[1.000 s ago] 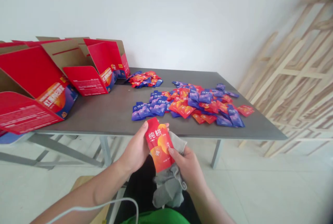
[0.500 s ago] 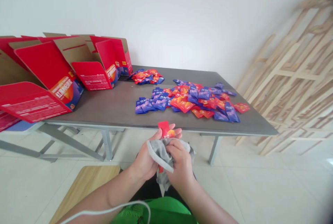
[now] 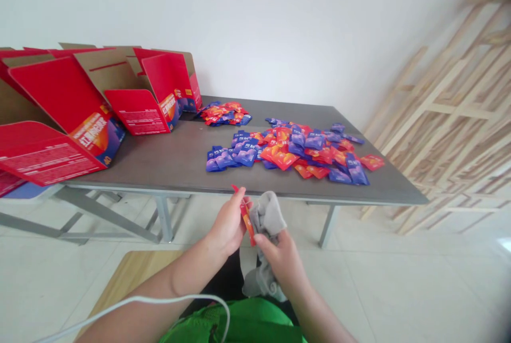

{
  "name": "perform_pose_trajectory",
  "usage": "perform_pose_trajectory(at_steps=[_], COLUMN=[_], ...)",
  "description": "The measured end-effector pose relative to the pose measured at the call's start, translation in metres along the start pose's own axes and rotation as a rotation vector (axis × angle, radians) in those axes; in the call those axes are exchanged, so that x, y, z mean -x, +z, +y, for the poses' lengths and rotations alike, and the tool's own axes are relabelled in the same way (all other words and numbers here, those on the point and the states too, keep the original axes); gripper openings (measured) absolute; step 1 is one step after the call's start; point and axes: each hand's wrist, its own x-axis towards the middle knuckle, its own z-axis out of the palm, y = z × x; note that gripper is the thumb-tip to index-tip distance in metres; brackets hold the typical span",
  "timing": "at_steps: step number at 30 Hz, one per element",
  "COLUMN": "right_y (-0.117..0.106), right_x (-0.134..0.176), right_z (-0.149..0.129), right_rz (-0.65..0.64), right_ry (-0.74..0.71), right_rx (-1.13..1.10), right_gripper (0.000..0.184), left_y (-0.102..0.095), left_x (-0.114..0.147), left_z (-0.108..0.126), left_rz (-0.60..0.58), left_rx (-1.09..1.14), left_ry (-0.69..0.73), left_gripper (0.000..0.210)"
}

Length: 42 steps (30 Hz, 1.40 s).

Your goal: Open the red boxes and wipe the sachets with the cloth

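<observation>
My left hand (image 3: 230, 224) is closed on a red packet (image 3: 247, 220), which is turned nearly edge-on in front of the table's near edge. A grey cloth (image 3: 268, 215) is gripped in my right hand (image 3: 282, 258), just right of the packet, and part of it hangs down over my lap. On the table, beyond my hands, lies a large mixed pile of red and blue packets (image 3: 297, 146). A smaller pile of similar packets (image 3: 225, 113) is farther back, towards the boxes.
Several open red cardboard boxes (image 3: 138, 114) stand on the left of the grey table (image 3: 179, 165). Wooden frames (image 3: 451, 114) lean against the wall at right. A wooden stool top (image 3: 123, 279) is at lower left, and a white cable (image 3: 159, 299) crosses my left forearm.
The packet has turned from face-up to nearly edge-on in my left hand. My right hand has drawn the cloth off it to the right.
</observation>
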Motion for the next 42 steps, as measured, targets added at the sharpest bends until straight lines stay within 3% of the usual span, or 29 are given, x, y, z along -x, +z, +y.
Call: perform_pose_trajectory(at_steps=[3, 5, 8, 11, 15, 16, 19, 21, 23, 26, 30, 34, 37, 40, 42], right_y=[0.003, -0.001, -0.008, -0.014, -0.020, -0.020, -0.010, -0.002, 0.004, 0.002, -0.014, -0.036, -0.044, -0.044, -0.045], right_x=[-0.004, -0.007, -0.010, -0.012, -0.020, -0.022, -0.025, -0.022, -0.017, -0.008, -0.008, -0.021, -0.033, -0.044, -0.053], right_z=[0.002, 0.006, 0.009, 0.005, -0.013, -0.017, -0.025, -0.022, -0.012, 0.011, 0.036, 0.038, 0.024, 0.009, 0.001], right_rz=[0.017, 0.102, 0.148, 0.056, 0.292, 0.302, 0.067, -0.086, -0.139, -0.199, -0.241, -0.022, 0.064, 0.093, 0.105], right_ry=[-0.124, -0.081, 0.068, 0.100, -0.063, -0.129, -0.401, -0.552, -0.606, -0.546, -0.310, -0.105, -0.094, -0.159, -0.195], right_rx=[0.245, 0.273, 0.101, -0.073, 0.001, 0.030, 0.205, 0.370, 0.449, 0.425, 0.431, 0.355, 0.265, 0.241, 0.240], right_gripper=[0.035, 0.027, 0.036, 0.040, 0.041, 0.039, 0.033, 0.041, 0.043, 0.034, 0.024, 0.012, 0.009, 0.008, 0.009], left_y=[0.003, -0.001, -0.013, -0.022, -0.024, -0.023, -0.021, -0.020, -0.020, -0.021, -0.023, -0.008, 0.025, 0.061, 0.073], left_x=[0.003, 0.006, 0.007, 0.003, 0.001, 0.002, 0.003, -0.001, -0.009, -0.020, -0.022, -0.040, -0.082, -0.136, -0.168], left_z=[-0.004, -0.004, -0.006, -0.011, -0.014, -0.015, -0.020, -0.025, -0.029, -0.030, -0.013, 0.027, 0.062, 0.085, 0.089], left_rz=[-0.072, -0.209, -0.364, -0.342, -0.298, -0.310, -0.401, -0.497, -0.548, -0.450, -0.339, -0.251, -0.137, -0.154, -0.167], left_rx=[-0.020, -0.025, -0.078, -0.100, -0.098, -0.111, -0.076, 0.016, 0.056, -0.012, -0.076, -0.252, -0.759, -0.993, -1.170], left_ry=[-0.037, 0.005, 0.019, -0.005, 0.065, 0.047, -0.010, -0.051, -0.140, -0.198, -0.009, 0.319, 0.701, 0.780, 0.801], left_gripper=[0.022, 0.020, 0.020, 0.026, 0.029, 0.030, 0.031, 0.032, 0.034, 0.037, 0.038, 0.041, 0.059, 0.059, 0.071])
